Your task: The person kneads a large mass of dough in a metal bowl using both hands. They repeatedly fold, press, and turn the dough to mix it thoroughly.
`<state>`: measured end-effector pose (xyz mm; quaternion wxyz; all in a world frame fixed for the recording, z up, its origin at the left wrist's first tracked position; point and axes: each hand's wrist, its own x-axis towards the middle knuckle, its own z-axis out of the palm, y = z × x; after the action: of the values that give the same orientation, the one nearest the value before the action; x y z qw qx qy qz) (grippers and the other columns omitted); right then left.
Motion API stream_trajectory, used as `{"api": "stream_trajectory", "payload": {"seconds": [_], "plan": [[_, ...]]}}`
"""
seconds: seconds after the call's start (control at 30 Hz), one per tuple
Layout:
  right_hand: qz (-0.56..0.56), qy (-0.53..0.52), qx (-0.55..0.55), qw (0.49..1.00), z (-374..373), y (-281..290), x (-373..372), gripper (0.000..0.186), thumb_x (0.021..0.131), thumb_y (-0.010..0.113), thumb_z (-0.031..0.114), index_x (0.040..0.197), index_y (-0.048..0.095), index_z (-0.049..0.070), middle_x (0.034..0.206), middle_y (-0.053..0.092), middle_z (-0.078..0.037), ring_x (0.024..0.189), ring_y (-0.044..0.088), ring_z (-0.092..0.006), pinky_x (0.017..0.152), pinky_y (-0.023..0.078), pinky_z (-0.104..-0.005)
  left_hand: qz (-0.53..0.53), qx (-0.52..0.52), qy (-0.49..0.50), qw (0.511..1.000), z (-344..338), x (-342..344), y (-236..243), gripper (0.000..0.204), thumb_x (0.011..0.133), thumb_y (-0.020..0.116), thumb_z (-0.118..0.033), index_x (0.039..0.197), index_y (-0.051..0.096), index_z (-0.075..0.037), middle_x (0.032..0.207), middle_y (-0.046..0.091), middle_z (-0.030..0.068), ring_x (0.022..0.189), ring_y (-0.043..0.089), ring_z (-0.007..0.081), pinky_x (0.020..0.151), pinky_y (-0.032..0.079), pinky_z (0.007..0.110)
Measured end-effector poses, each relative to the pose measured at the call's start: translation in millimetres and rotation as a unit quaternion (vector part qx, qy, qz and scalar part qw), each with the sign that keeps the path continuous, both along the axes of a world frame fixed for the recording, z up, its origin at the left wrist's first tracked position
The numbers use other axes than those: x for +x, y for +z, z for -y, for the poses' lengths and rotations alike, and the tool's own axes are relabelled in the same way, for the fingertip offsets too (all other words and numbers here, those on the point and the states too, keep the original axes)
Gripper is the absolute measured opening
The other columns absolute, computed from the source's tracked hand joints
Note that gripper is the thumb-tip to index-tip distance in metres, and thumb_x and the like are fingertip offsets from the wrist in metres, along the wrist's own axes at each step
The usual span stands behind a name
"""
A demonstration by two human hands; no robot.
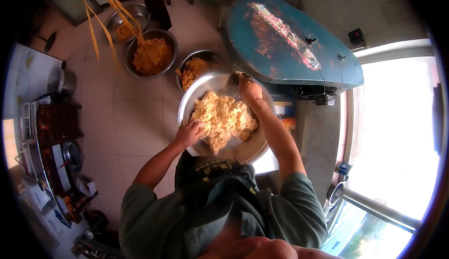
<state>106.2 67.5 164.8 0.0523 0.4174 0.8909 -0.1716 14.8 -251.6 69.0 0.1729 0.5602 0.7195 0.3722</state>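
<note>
A wide metal bowl (185, 107) stands in front of me, holding a rough, crumbly mass of yellow dough (223, 116). At the left side of the bowl, my left hand (189, 133) has its fingers curled against the edge of the dough. My right hand (251, 90) is closed round the brown handle of a tool that looks like a dough scraper (231, 87). The greyish blade is at the bowl's far inner wall, beyond the dough, and is partly blurred.
A large teal machine housing (285, 44) rises at the far right of the bowl. Beyond the bowl, metal basins (174, 67) hold orange-yellow noodle-like strips (152, 57), and long strips hang above them. A dark wooden cabinet (58, 125) stands at the left; a bright window (393, 128) is at the right.
</note>
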Motion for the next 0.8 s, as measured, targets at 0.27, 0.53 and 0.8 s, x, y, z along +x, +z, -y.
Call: {"api": "stream_trajectory", "payload": {"seconds": [0.27,0.53,0.8], "plan": [[-0.001,0.050,-0.010,0.999,0.4,8.4,-9.3,0.042,0.104,0.037,0.033,0.117,0.064,0.004,0.092,0.070,-0.027,0.080,0.069,-0.0450,0.072,0.055,-0.0558,-0.012,0.019,0.007,1.000,-5.1,-2.9,-5.2,0.030,0.080,0.077,-0.013,0.106,0.062,-0.007,0.115,0.062,0.0065,0.098,0.066,0.0298,0.081,0.056,0.039],[0.026,0.085,0.032,0.996,6.7,-27.9,11.1,0.036,0.105,0.033,0.017,0.116,0.062,-0.001,0.096,0.071,-0.020,0.075,0.072,-0.0297,0.064,0.062,-0.0405,0.030,-0.001,-0.004,1.000,-1.3,7.0,-8.4,0.033,0.080,0.077,-0.010,0.108,0.060,-0.007,0.116,0.059,0.0094,0.102,0.064,0.0299,0.086,0.055,0.038],[-0.078,0.079,0.050,0.993,-0.2,-27.7,19.5,0.037,0.105,0.036,0.024,0.120,0.061,0.001,0.097,0.072,-0.021,0.077,0.072,-0.0315,0.066,0.060,-0.0439,0.169,0.071,0.026,0.983,-30.9,20.4,18.4,0.043,0.079,0.081,-0.002,0.113,0.056,-0.007,0.119,0.059,0.0139,0.101,0.065,0.0276,0.080,0.056,0.034]]}}
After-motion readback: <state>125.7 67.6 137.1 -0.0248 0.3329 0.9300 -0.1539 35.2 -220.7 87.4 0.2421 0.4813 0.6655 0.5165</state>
